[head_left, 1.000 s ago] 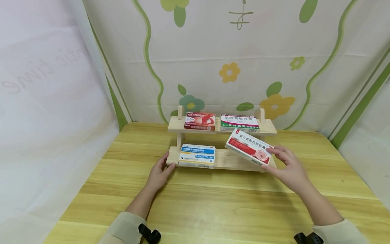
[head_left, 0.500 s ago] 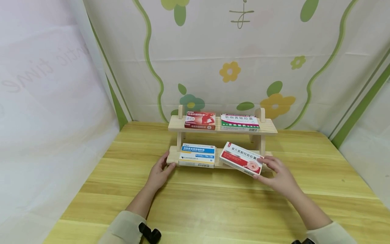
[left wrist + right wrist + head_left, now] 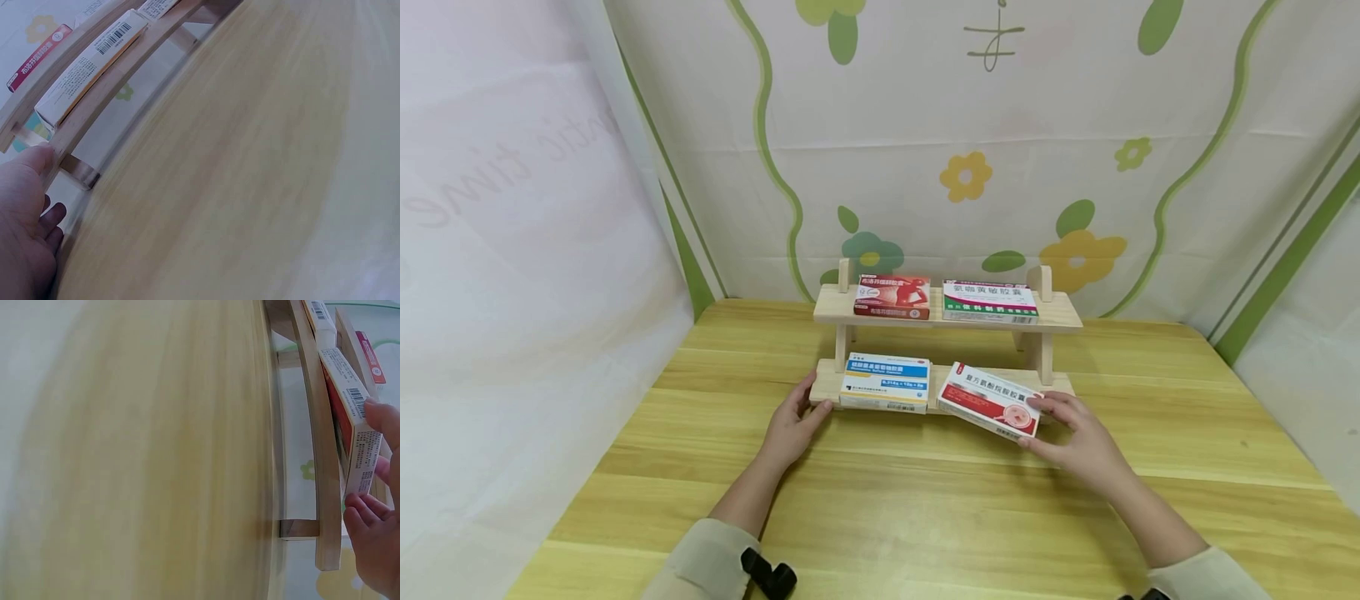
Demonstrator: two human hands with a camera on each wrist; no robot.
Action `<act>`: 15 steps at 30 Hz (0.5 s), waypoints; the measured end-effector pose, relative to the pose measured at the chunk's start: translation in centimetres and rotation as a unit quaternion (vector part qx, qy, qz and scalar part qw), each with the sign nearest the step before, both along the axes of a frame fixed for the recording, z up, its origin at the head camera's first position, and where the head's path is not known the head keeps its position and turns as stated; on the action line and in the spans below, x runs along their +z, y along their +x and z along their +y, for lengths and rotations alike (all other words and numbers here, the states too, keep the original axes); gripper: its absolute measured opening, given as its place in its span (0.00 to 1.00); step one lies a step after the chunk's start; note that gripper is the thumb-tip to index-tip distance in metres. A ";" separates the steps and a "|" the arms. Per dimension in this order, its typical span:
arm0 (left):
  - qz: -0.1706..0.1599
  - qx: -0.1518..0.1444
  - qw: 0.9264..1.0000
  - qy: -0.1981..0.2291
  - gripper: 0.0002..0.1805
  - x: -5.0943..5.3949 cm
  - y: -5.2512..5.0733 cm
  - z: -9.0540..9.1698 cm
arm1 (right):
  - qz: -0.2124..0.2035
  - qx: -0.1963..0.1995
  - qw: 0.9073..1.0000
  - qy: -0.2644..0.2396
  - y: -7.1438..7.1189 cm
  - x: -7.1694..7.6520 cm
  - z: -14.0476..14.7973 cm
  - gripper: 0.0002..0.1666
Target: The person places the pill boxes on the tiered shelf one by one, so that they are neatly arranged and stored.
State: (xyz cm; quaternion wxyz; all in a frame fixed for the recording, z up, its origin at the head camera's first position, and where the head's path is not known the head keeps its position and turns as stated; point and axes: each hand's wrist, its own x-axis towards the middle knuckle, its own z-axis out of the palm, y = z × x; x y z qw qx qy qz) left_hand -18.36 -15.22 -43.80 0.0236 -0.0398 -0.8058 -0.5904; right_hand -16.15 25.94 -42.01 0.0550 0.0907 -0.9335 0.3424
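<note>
A small two-tier wooden shelf stands on the table. My left hand holds the left end of its lower board, the thumb on top in the left wrist view. My right hand pinches the right end of a white and red medicine box, which slants over the right part of the lower board. The right wrist view shows its end face between thumb and fingers; whether it touches the board, I cannot tell. Left of it lies a blue and white medicine box, flat on the lower board.
The upper board bears a red medicine box on the left and a white, green and purple one on the right. Upright pegs rise behind them. A flowered cloth hangs behind the wooden table.
My right hand has moved down, left and towards me with the white and red box, from near the upper board to the lower one. The left hand has stayed put.
</note>
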 end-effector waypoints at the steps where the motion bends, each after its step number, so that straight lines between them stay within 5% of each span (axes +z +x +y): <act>1: 0.000 0.000 1.000 0.000 0.34 0.1 0.0 0.0 | 0.000 0.001 1.000 0.002 0.0 -0.1 0.0 0.38; 6: -0.005 0.001 1.000 0.001 0.34 -0.2 -0.2 -0.1 | -0.015 0.004 1.000 -0.002 -0.2 -0.2 0.2 0.36; 15: 0.002 0.003 1.000 0.004 0.36 -3.6 -2.0 -0.9 | 0.007 -0.010 1.000 0.001 -0.4 -0.5 0.5 0.30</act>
